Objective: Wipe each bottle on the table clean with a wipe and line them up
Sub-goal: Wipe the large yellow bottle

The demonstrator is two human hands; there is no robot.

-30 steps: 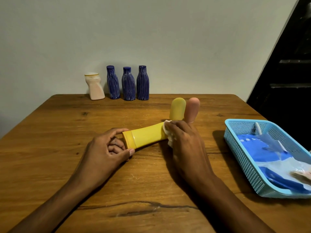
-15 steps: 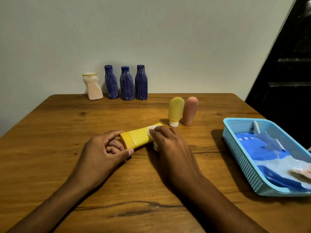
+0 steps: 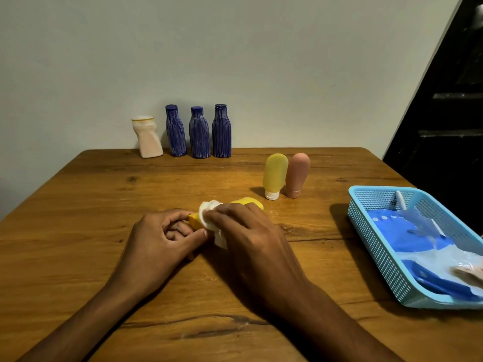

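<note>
While the yellow tube [image 3: 247, 203] lay on its side near the middle of the wooden surface [image 3: 78, 205], the left hand [image 3: 159, 239] pinched its capped end between thumb and curled fingers, and the right hand [image 3: 248, 236] clasped a white wipe [image 3: 209, 218] around the tube's body, covering most of it. Only the tube's far end and a sliver by the cap showed.

Against the wall, at the far edge of the surface, a cream bottle [image 3: 147, 137] and three blue bottles [image 3: 198, 131] stood upright in a row, close together, the cream one leaning a little. Beyond the hands and to their right, a yellow squeeze bottle [image 3: 274, 175] and a pink squeeze bottle [image 3: 298, 173] stood on their caps, touching or nearly so, well clear of the tube.

A light blue basket [image 3: 376, 239] sat at the right edge, holding blue and white packets; its near corner reached almost to the edge of the view. Bare wood stretched wide on the left, from the hands to the left edge, and between the row and the hands. A narrower bare strip lay between the right hand and the basket.
</note>
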